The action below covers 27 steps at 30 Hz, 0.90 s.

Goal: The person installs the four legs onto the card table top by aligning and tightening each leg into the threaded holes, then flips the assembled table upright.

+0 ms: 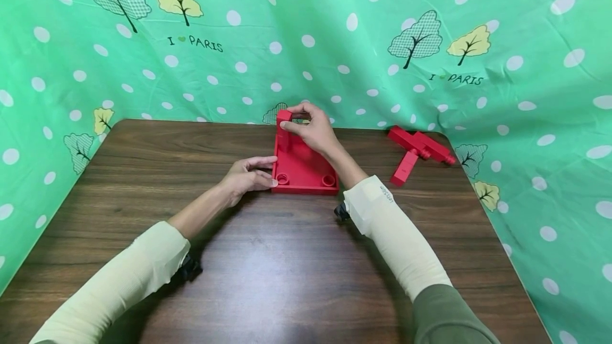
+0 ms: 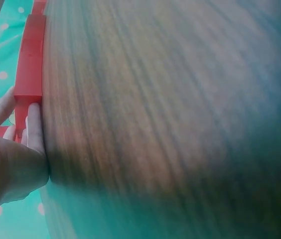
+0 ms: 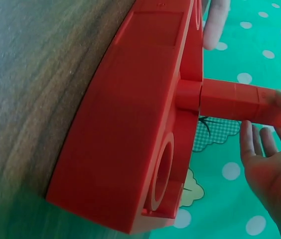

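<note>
A red tray-like panel (image 1: pixel 306 161) with a raised rim lies on the table. Round sockets (image 1: pixel 328 180) show at its near corners. At its far left corner stands a red square leg (image 1: pixel 283 134), upright. My right hand (image 1: pixel 313 127) pinches the upper part of that leg between thumb and fingers. In the right wrist view, the leg (image 3: pixel 230 99) meets a round socket of the panel (image 3: pixel 115 114). My left hand (image 1: pixel 245 178) touches the panel's left side with extended fingers near the front corner. The left wrist view shows its fingers (image 2: pixel 35 127) against the red wall (image 2: pixel 30 59).
To the right, three loose red legs (image 1: pixel 405 166) with round ends lie close together on the brown wooden table (image 1: pixel 258 269). A green polka-dot cloth (image 1: pixel 229 84) hangs behind the table and along its sides.
</note>
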Motion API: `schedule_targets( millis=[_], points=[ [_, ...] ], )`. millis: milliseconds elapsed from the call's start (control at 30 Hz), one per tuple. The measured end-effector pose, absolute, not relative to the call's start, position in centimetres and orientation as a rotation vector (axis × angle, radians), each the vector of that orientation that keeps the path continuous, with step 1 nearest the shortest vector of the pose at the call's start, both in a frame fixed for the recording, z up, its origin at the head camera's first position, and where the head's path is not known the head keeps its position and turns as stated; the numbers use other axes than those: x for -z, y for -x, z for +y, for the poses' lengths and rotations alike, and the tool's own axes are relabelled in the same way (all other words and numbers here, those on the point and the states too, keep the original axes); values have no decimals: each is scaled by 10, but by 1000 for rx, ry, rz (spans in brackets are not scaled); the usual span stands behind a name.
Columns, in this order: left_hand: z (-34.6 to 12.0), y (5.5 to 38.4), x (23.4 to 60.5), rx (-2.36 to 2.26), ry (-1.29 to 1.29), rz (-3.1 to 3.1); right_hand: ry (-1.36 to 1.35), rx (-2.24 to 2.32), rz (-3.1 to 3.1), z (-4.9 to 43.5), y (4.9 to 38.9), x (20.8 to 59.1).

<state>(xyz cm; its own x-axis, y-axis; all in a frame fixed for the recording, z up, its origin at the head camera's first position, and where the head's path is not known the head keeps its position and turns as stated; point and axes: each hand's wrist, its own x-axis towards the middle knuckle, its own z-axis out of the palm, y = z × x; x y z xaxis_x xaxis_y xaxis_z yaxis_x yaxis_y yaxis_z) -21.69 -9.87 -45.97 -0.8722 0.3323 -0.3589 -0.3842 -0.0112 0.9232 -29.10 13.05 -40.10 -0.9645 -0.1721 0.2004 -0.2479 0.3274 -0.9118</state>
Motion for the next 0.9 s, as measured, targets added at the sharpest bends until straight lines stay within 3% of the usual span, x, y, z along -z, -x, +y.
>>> schedule_targets(
  millis=[900],
  points=[
    [-97,215,454,-1897,37,1845,-501,-1625,-2625,134,290,400]
  ],
)
